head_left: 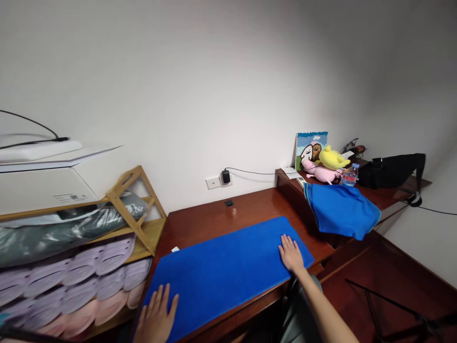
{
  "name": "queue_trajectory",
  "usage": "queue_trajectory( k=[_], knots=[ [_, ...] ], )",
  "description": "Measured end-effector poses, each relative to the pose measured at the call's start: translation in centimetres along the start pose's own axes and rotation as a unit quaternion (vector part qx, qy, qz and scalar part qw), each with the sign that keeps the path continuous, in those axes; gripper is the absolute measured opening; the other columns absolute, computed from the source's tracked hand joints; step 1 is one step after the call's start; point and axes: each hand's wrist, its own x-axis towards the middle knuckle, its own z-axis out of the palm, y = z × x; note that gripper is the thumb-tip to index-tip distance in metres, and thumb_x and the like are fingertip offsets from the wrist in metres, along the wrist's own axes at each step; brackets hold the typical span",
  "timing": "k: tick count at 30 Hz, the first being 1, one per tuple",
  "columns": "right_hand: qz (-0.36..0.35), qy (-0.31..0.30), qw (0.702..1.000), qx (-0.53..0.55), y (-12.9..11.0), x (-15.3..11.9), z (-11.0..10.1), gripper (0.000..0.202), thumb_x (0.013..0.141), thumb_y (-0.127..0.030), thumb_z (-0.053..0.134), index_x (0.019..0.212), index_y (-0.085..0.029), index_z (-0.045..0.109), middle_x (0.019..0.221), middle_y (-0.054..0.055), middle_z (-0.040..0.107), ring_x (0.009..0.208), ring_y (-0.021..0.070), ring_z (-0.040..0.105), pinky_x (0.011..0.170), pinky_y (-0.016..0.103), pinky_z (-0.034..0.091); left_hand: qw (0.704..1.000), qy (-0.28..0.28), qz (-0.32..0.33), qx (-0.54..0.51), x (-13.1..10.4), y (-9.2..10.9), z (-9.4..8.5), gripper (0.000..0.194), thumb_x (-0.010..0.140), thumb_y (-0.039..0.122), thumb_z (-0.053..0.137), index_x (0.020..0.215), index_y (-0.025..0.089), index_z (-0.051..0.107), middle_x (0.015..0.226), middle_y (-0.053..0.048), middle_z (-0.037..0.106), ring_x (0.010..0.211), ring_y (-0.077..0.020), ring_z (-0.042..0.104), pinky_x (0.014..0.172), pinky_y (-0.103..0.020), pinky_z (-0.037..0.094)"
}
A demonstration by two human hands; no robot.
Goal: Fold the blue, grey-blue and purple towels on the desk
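Note:
A blue cloth (228, 267) lies spread out along the front of the reddish-brown wooden desk (203, 216). My left hand (157, 312) rests flat on its left end, fingers apart. Near the right end, my right hand (291, 253) presses flat on the cloth with its fingers stretched out. Neither hand grips anything. The cloth looks smooth, and its front edge runs close to the desk's front edge. A small white piece (175, 249) shows at the cloth's back left edge.
Another blue cloth (342, 209) hangs over a raised ledge at right. On that ledge are a water bottle (350, 176), yellow (332, 157) and pink (319, 172) plush toys, and a black bag (389, 170). A shoe rack (137, 209) stands left; a plugged-in charger (226, 176) is behind.

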Motion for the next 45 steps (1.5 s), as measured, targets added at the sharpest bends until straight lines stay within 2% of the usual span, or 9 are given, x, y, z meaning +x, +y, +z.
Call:
queue_trajectory(
  k=[4, 8, 17, 21, 26, 31, 37, 41, 45],
  knots=[
    [0.028, -0.005, 0.999, -0.025, 4.2, 0.4, -1.0, 0.067, 0.11, -0.043, 0.018, 0.17, -0.015, 0.025, 0.175, 0.005, 0.023, 0.164, 0.0219, 0.018, 0.133, 0.043, 0.01, 1.0, 0.014, 0.021, 0.004, -1.3, -2.7, -0.3, 0.057, 0.092, 0.039, 0.038, 0.13, 0.02, 0.077, 0.155, -0.014, 0.062, 0.152, -0.0398, 0.045, 0.121, -0.066, 0.037],
    [0.049, 0.002, 0.999, -0.022, 2.7, 0.0, -1.2, 0.067, 0.109, -0.04, 0.021, 0.169, -0.012, 0.029, 0.175, 0.008, 0.026, 0.164, 0.0247, 0.02, 0.133, 0.045, 0.013, 0.997, 0.057, -0.027, -0.038, -0.5, -0.8, -0.8, 0.068, 0.097, 0.045, 0.031, 0.147, 0.012, 0.063, 0.153, -0.019, 0.062, 0.151, -0.0357, 0.047, 0.124, -0.061, 0.037],
    [-0.209, 0.037, 0.969, 0.127, -16.2, -1.9, 0.7, 0.059, 0.111, -0.037, 0.026, 0.165, -0.018, 0.04, 0.171, 0.007, 0.036, 0.161, 0.0231, 0.027, 0.133, 0.045, 0.02, 0.976, 0.034, 0.157, -0.145, 7.7, 16.5, -3.2, 0.059, 0.107, 0.041, 0.031, 0.156, 0.018, 0.053, 0.164, -0.011, 0.052, 0.154, -0.0255, 0.046, 0.128, -0.048, 0.037],
    [-0.217, -0.004, 0.966, 0.139, -20.9, -0.1, 1.5, 0.06, 0.11, -0.033, 0.028, 0.166, -0.014, 0.038, 0.171, 0.01, 0.036, 0.161, 0.0226, 0.027, 0.132, 0.043, 0.022, 0.979, -0.022, 0.156, -0.13, 11.7, 19.7, -2.8, 0.059, 0.106, 0.032, 0.027, 0.155, 0.013, 0.053, 0.165, -0.013, 0.049, 0.155, -0.0241, 0.043, 0.129, -0.046, 0.034],
    [-0.197, -0.003, 0.974, 0.108, -16.7, 2.6, 2.4, 0.063, 0.111, -0.043, 0.025, 0.167, -0.017, 0.034, 0.173, 0.008, 0.031, 0.163, 0.0228, 0.022, 0.134, 0.046, 0.014, 0.987, -0.022, 0.107, -0.114, 12.0, 15.7, -0.4, 0.064, 0.105, 0.045, 0.03, 0.158, 0.015, 0.049, 0.164, -0.015, 0.05, 0.155, -0.0285, 0.044, 0.128, -0.054, 0.034],
    [-0.068, 0.001, 0.997, 0.034, -6.0, 4.8, 1.0, 0.065, 0.11, -0.043, 0.022, 0.169, -0.016, 0.028, 0.175, 0.007, 0.025, 0.164, 0.0229, 0.019, 0.133, 0.046, 0.011, 0.998, -0.006, 0.003, -0.065, 9.9, 5.7, 1.5, 0.072, 0.102, 0.048, 0.026, 0.162, 0.012, 0.041, 0.168, -0.014, 0.045, 0.158, -0.0301, 0.038, 0.13, -0.055, 0.027],
    [0.078, -0.024, 0.997, -0.001, 3.2, 6.7, -1.9, 0.067, 0.11, -0.043, 0.017, 0.17, -0.013, 0.021, 0.176, 0.006, 0.02, 0.164, 0.0208, 0.016, 0.133, 0.043, 0.01, 0.997, -0.034, -0.048, -0.056, 9.5, -3.5, -0.1, 0.075, 0.098, 0.045, 0.026, 0.158, 0.006, 0.047, 0.164, -0.019, 0.05, 0.155, -0.032, 0.042, 0.126, -0.053, 0.035],
    [0.088, -0.009, 0.996, 0.005, 2.9, 6.2, -2.6, 0.068, 0.109, -0.04, 0.017, 0.169, -0.009, 0.024, 0.175, 0.01, 0.022, 0.164, 0.0239, 0.017, 0.133, 0.045, 0.012, 0.997, -0.001, -0.04, -0.07, 9.4, -3.3, -1.5, 0.074, 0.098, 0.044, 0.025, 0.153, 0.003, 0.052, 0.159, -0.021, 0.056, 0.152, -0.0328, 0.047, 0.127, -0.055, 0.035],
    [-0.006, 0.061, 0.998, 0.031, -3.4, 2.1, -1.4, 0.064, 0.11, -0.034, 0.021, 0.167, -0.007, 0.032, 0.173, 0.013, 0.028, 0.164, 0.0263, 0.019, 0.133, 0.045, 0.012, 0.992, 0.066, 0.021, -0.102, 7.2, 3.4, -2.4, 0.069, 0.101, 0.046, 0.029, 0.153, 0.008, 0.055, 0.157, -0.017, 0.059, 0.15, -0.0309, 0.05, 0.127, -0.051, 0.037]
  ],
)
